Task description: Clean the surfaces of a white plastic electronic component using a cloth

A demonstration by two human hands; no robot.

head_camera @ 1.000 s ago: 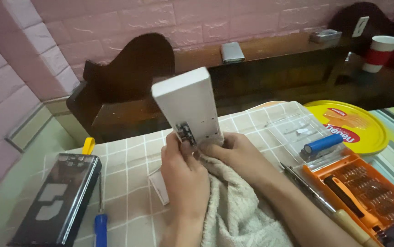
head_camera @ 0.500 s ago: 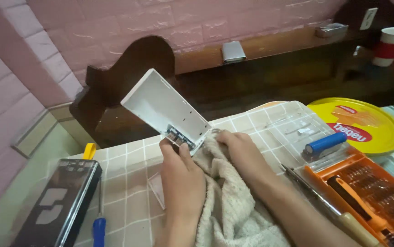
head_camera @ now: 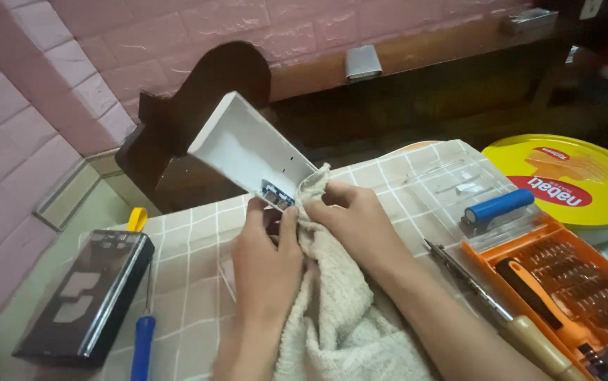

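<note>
We see the long white rectangular plastic casing held up above the checked tablecloth, its lower end with the small ports pinched closed between the thumb and fingers of the left hand. The right hand, just beside it, is closed on a fold of the beige terry towel and presses it against that same end. The casing's long axis runs diagonally, rising from the hands up and to the left, its far end pointing toward the pink brick wall.
</note>
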